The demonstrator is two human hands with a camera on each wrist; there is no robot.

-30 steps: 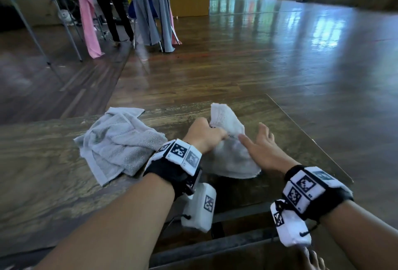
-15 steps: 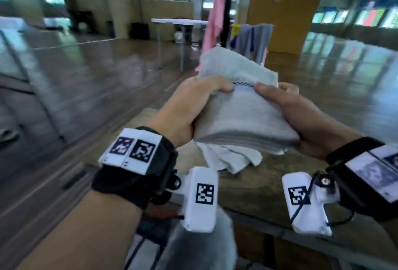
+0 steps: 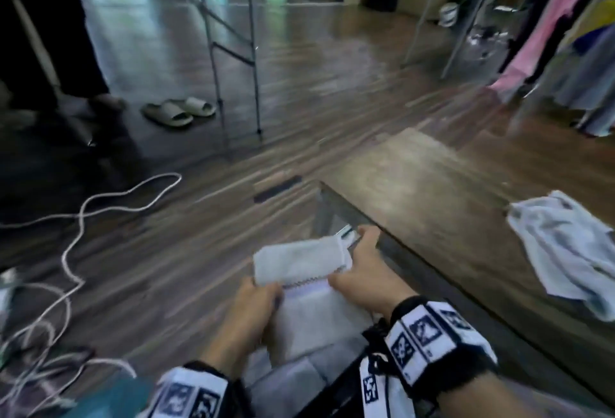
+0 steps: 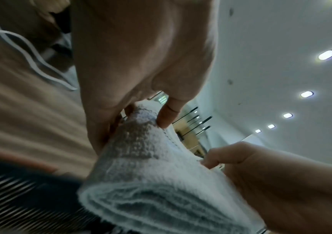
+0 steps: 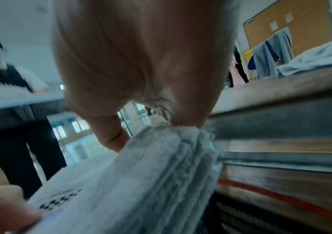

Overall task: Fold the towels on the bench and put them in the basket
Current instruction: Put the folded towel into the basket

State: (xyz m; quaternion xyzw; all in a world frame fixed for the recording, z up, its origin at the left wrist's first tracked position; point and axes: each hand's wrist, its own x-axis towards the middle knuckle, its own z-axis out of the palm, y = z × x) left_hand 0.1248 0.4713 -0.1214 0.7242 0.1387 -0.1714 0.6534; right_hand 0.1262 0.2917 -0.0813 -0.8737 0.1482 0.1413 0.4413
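We see a folded white towel (image 3: 301, 259), thick with layers and edged by a small checkered band, held off the bench (image 3: 432, 191) beside its near edge. A second, pale grey towel (image 3: 565, 244) lies crumpled on the bench top, well apart.

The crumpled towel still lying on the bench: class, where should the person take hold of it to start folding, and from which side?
Judging by its pose, the crumpled towel is best pinched at the flat corner pointing toward the bench's bare middle, coming from the left. That edge lies thin and reachable; the rest is bunched. Both hands now hold the folded towel.
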